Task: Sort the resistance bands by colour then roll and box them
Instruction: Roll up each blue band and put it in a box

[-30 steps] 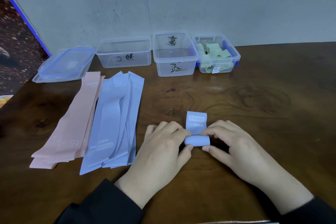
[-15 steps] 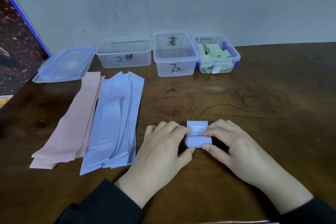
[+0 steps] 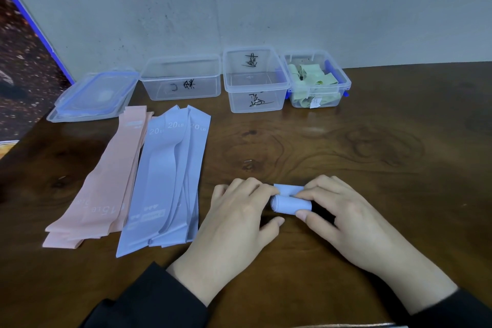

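Both hands, left hand (image 3: 239, 217) and right hand (image 3: 346, 217), pinch the blue roll (image 3: 290, 204) (nearly all rolled up). Flat blue bands (image 3: 170, 178) lie left of it.

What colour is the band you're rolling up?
Light blue: the small rolled rubber band, seen best in the head view.

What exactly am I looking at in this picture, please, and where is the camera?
The camera sits on a person's head, looking down at their bare hands; there is no machine. The left hand and right hand pinch a nearly rolled blue band on a wooden table. To the left lie flat blue bands and pink bands. By the wall stand two empty clear boxes, a box of green bands, and a stack of lids.
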A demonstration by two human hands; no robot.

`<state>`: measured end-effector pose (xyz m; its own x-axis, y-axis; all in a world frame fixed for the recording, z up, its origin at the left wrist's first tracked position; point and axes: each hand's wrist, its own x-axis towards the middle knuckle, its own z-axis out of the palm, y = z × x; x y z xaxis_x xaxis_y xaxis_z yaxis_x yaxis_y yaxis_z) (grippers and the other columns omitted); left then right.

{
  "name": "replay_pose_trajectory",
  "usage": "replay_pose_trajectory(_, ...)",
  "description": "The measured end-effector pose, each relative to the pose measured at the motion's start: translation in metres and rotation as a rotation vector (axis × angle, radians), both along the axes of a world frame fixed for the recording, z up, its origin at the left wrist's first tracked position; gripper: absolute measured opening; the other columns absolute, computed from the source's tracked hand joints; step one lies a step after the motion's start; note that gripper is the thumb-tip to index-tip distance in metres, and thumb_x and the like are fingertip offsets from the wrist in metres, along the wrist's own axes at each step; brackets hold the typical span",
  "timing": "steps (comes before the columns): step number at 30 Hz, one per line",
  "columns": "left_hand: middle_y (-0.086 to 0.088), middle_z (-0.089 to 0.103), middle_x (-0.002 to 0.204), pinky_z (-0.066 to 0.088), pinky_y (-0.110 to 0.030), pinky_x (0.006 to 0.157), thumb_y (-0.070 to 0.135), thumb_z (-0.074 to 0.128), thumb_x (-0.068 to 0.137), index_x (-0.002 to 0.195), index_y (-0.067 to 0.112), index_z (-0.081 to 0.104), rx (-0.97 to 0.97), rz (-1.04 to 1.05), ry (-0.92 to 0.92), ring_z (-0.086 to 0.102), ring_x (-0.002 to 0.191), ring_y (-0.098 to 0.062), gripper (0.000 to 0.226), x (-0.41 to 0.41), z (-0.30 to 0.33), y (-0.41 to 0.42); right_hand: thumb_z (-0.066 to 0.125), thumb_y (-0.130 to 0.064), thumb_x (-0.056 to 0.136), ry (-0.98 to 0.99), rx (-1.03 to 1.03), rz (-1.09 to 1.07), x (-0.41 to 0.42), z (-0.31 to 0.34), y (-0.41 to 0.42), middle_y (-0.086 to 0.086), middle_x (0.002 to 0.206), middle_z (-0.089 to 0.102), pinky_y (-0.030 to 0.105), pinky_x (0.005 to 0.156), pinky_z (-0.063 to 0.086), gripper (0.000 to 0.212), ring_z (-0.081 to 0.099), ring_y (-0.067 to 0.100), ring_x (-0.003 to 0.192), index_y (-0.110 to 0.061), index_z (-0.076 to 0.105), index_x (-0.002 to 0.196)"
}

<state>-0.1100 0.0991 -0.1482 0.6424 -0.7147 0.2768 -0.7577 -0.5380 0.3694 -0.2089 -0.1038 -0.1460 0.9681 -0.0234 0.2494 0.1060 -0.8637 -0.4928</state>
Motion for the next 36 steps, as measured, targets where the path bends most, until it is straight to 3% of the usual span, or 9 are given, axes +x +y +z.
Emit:
replay_pose_trajectory(7, 0.022, 0.054, 0.106, 0.038, -0.031, 0.094, 0.046, 0.054, 0.092, 0.119, 0.038, 0.051, -0.013, 0.001, 0.023, 0.048, 0.099, -0.002, 0.028, 0.001, 0.002, 0.000, 0.049, -0.053, 0.098, 0.000, 0.010, -0.001, 0.000, 0.002, 0.001, -0.023, 0.109, 0.055, 0.029, 0.085, 0.050, 0.032, 0.055, 0.010, 0.105, -0.032, 0.068, 0.113)
replay_pose_trajectory(15, 0.019, 0.056, 0.101, 0.041, -0.031, 0.087, 0.055, 0.041, 0.090, 0.109, 0.035, 0.062, -0.013, 0.043, -0.032, 0.049, 0.093, -0.003, 0.034, 0.002, 0.000, 0.000, 0.052, -0.051, 0.097, 0.007, -0.028, -0.002, 0.001, 0.001, 0.001, -0.027, 0.111, 0.052, 0.028, 0.087, 0.050, 0.032, 0.054, 0.008, 0.107, -0.036, 0.062, 0.124)
replay_pose_trajectory(20, 0.019, 0.055, 0.105, 0.040, -0.032, 0.091, 0.049, 0.055, 0.092, 0.118, 0.036, 0.056, -0.019, 0.038, 0.001, 0.050, 0.098, -0.004, 0.028, 0.003, 0.002, 0.000, 0.056, -0.048, 0.096, -0.008, -0.063, -0.013, 0.002, 0.001, 0.003, -0.025, 0.110, 0.052, 0.029, 0.084, 0.052, 0.030, 0.053, 0.006, 0.103, -0.037, 0.063, 0.123)
replay_pose_trajectory(24, 0.018, 0.056, 0.107, 0.041, -0.034, 0.089, 0.046, 0.051, 0.096, 0.117, 0.037, 0.059, -0.036, 0.031, -0.023, 0.049, 0.098, -0.005, 0.025, 0.004, 0.001, 0.001, 0.052, -0.048, 0.098, -0.023, -0.098, -0.035, 0.003, 0.001, 0.005, -0.025, 0.109, 0.052, 0.029, 0.083, 0.053, 0.034, 0.052, 0.003, 0.102, -0.035, 0.064, 0.128)
replay_pose_trajectory(31, 0.017, 0.057, 0.110, 0.036, -0.029, 0.089, 0.051, 0.046, 0.098, 0.122, 0.036, 0.064, -0.023, 0.071, -0.036, 0.048, 0.101, -0.004, 0.034, 0.007, 0.000, -0.001, 0.050, -0.043, 0.099, -0.015, -0.234, -0.074, 0.010, 0.012, 0.012, -0.023, 0.117, 0.046, 0.023, 0.067, 0.055, 0.038, 0.048, 0.004, 0.103, -0.040, 0.060, 0.135)
replay_pose_trajectory(36, 0.014, 0.059, 0.108, 0.041, -0.031, 0.085, 0.053, 0.037, 0.098, 0.123, 0.031, 0.066, -0.022, 0.089, -0.080, 0.050, 0.099, -0.007, 0.044, 0.006, 0.001, -0.007, 0.055, -0.039, 0.097, -0.004, -0.214, 0.001, 0.024, 0.013, 0.006, -0.024, 0.110, 0.047, 0.025, 0.081, 0.050, 0.034, 0.048, 0.005, 0.102, -0.032, 0.070, 0.126)
